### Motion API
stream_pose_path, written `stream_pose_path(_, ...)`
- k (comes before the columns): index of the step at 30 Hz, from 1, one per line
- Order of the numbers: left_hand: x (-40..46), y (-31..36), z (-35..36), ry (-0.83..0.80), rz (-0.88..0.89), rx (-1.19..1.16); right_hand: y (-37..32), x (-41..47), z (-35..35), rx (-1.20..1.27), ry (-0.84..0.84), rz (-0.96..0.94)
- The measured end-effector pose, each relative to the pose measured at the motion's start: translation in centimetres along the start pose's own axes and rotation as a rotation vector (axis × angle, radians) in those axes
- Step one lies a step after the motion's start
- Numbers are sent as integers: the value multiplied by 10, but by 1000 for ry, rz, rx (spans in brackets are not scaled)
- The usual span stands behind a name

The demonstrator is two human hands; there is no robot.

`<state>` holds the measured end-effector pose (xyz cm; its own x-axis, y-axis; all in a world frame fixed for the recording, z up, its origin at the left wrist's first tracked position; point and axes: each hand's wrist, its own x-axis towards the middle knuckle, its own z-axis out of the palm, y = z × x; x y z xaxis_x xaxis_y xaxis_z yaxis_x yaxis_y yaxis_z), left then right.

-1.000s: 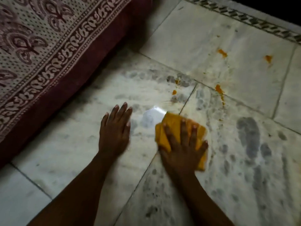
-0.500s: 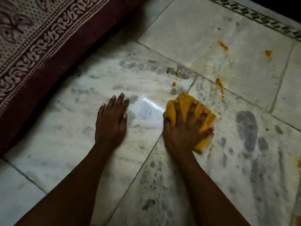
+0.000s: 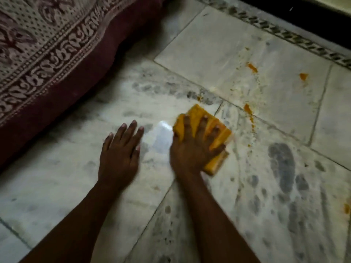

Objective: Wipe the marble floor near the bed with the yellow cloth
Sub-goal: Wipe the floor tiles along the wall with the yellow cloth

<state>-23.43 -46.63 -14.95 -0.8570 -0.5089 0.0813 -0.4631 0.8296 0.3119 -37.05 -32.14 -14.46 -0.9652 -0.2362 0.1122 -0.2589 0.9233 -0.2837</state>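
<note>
Pale marble floor (image 3: 224,50) spreading out with grey veining and dark tile joints, catching one bright glare patch (image 3: 163,135) between the hands. Right hand (image 3: 191,149) pressing flat, fingers splayed and lightly curled over the folded yellow cloth (image 3: 218,130) at about one o'clock from frame centre, right beside a tile joint. Left hand (image 3: 119,156) lying open, fingers straight, bracing on bare marble at nine o'clock of the cloth, holding nothing. Orange spill blobs (image 3: 251,67) sitting uncleaned toward one and two o'clock of the cloth, with a thin trail (image 3: 250,114) running along the joint and one more smear (image 3: 347,207) at the frame's three o'clock edge. Probably risking smearing instead of lifting, since a cloth of nearly the same colour hides how loaded it already is; dragging paste into the joints looking likely too. Possibly slipping on the bracing palm if the marble is wet, though wetness not being plainly readable. Patterned bedspread (image 3: 38,54) over a maroon bed edge (image 3: 91,88) hanging at ten o'clock, close enough to pick up a stain on a wide sweep. Dark patterned border strip (image 3: 284,33) closing off twelve to two o'clock, limiting reach beyond.
</note>
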Motion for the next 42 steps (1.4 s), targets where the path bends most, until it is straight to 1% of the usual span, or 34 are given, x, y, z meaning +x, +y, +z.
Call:
stream_pose_path(2,1,2,-4,9,2,29,-28,-11,9,34,-31,-218)
stream_pose_path(4,-1,3,-7,17,3,38,-9,-46,-3,-3,-88,-462)
stream_pose_path(5,-2,5,-10,18,-3,39,17,-56,-12,-27,-90,-530)
stream_pose_path(6,-2,7,-11,6,-7,44,42,-55,-19,-39,-91,-537)
stream_pose_path(7,-3,8,-11,-6,-9,52,62,-43,-20,-50,-77,-479)
stream_pose_path(8,-3,8,-9,-10,-9,61,70,-22,-19,-53,-42,-372)
stream_pose_path(9,-2,6,-8,-5,-16,69,63,5,-16,-58,-14,-236)
stream_pose_path(10,-1,8,-3,2,-26,68,46,32,-10,-33,-27,-99)
stream_pose_path(11,-1,10,1,6,-54,61,19,53,-5,-16,-108,-32)
stream_pose_path(12,2,17,5,11,-97,48,-4,65,1,-13,-189,-68)
stream_pose_path(13,7,25,8,10,-145,34,-18,66,8,-14,-231,-180)
stream_pose_path(14,13,33,10,13,-189,18,-24,59,10,2,-232,-321)
stream_pose_path(16,26,47,10,36,-246,-6,4,29,2,-29,-196,-542)
stream_pose_path(17,31,50,9,48,-250,1,27,14,-5,-49,-179,-582)
stream_pose_path(18,33,54,10,55,-242,21,51,8,-15,-50,-182,-548)
stream_pose_path(20,37,55,15,57,-236,57,74,31,-21,-71,-175,-358)
stream_pose_path(22,39,54,21,77,-243,69,52,76,-16,-62,-136,-65)
stream_pose_path(23,39,55,24,86,-251,76,30,97,-7,-47,-124,31)
stream_pose_path(24,39,55,26,97,-259,85,5,112,1,-34,-151,41)
stream_pose_path(25,40,54,26,102,-268,89,-16,120,9,-19,-189,-27)
stream_pose_path(27,41,53,25,113,-270,92,-33,113,19,-40,-218,-332)
stream_pose_path(29,40,54,24,114,-268,96,-11,83,12,-67,-216,-649)
stream_pose_path(30,40,54,22,114,-271,95,10,70,5,-78,-196,-746)
stream_pose_path(31,39,55,21,115,-275,94,36,61,-3,-89,-189,-789)
stream_pose_path(32,40,56,20,114,-276,97,60,59,-11,-97,-168,-776)
stream_pose_path(33,40,56,20,110,-272,100,79,62,-15,-96,-125,-685)
stream_pose_path(34,40,56,21,103,-272,101,85,69,-14,-97,-85,-523)
stream_pose_path(35,40,56,22,100,-276,99,77,80,-10,-100,-57,-315)
stream_pose_path(36,40,56,23,97,-279,101,54,93,-5,-84,-15,-109)
stream_pose_path(37,39,54,23,95,-280,103,23,107,4,-46,-2,40)
stream_pose_path(38,38,55,23,93,-281,102,-10,119,10,-16,-48,90)
stream_pose_path(39,38,57,23,97,-278,107,-35,128,17,-7,-118,47)
stream_pose_path(40,39,57,23,96,-272,115,-49,131,25,-19,-147,-66)
stream_pose_path(42,39,58,19,108,-284,95,-48,114,29,-45,-160,-433)
